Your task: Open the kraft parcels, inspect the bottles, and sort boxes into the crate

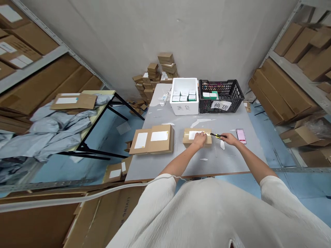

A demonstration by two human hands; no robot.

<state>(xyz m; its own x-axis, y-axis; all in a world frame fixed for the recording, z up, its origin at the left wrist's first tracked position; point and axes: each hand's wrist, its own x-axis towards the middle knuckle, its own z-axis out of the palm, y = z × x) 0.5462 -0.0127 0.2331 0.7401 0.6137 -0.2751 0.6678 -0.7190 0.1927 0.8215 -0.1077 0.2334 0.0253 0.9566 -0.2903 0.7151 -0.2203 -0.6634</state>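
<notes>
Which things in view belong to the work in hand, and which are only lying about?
Apparently in use: taped carton under the left hand; yellow-and-black cutter in the right hand.

Apparently lying about: phone, grey bags, white foam box, black crate.

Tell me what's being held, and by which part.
The right hand holds a black-and-yellow cutter by the end farther from the cardboard box; the left hand is on that box, its grip unclear.
</notes>
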